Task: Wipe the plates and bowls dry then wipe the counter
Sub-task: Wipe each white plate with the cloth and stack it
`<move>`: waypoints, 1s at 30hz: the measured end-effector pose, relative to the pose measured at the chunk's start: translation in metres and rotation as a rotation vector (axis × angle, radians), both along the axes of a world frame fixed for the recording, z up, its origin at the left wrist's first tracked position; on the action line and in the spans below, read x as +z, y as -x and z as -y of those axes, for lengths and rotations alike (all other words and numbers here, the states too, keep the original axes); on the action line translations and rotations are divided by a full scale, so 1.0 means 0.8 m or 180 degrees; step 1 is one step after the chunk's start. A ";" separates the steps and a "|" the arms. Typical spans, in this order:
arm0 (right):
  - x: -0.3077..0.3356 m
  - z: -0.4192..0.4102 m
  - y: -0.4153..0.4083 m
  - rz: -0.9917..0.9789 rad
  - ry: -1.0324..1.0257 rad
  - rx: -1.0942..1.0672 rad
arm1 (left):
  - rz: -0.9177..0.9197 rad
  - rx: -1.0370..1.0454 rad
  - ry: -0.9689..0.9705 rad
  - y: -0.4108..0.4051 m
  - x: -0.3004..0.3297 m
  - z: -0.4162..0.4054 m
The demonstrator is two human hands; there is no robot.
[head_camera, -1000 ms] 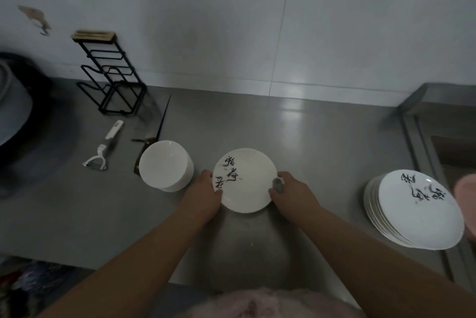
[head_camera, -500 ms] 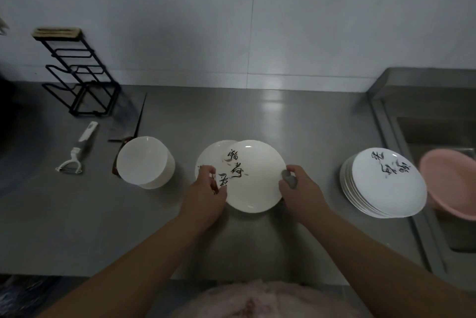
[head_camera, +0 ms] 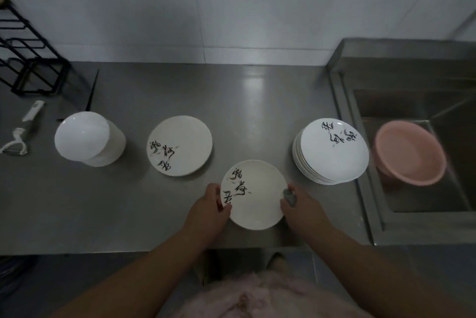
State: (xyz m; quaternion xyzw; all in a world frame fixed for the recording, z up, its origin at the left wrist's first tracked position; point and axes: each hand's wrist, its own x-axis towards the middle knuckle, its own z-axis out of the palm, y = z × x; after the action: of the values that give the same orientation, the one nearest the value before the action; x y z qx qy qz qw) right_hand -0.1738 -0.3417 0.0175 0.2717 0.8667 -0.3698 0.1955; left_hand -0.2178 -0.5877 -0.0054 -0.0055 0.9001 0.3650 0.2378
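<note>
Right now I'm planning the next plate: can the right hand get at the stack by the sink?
Probably yes: the stack of plates sits uncovered just beyond the right hand, but that hand must first let go of the held plate.

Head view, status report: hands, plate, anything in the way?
Both hands grip plate: left hand on its left rim, right hand on its right. Second plate lies alone beyond. Plate stack right. Nothing in the way.

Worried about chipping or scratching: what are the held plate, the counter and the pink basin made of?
Plate: likely glazed ceramic, glossy white with black brush lettering.
Counter: stainless steel by its look, brushed grey with a soft light reflection.
Basin: probably plastic, matte pink and thin-rimmed.
</note>
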 end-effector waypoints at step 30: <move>-0.039 0.060 0.040 -0.0264 -0.1288 0.2949 | -0.0870 -0.1426 0.1162 -0.010 -0.034 0.023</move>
State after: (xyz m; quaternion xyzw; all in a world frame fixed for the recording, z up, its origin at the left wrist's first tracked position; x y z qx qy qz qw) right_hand -0.2060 -0.3895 -0.0140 -0.1237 0.9576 -0.0793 0.2479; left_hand -0.2098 -0.6061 -0.0325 0.1994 0.9532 0.1334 0.1842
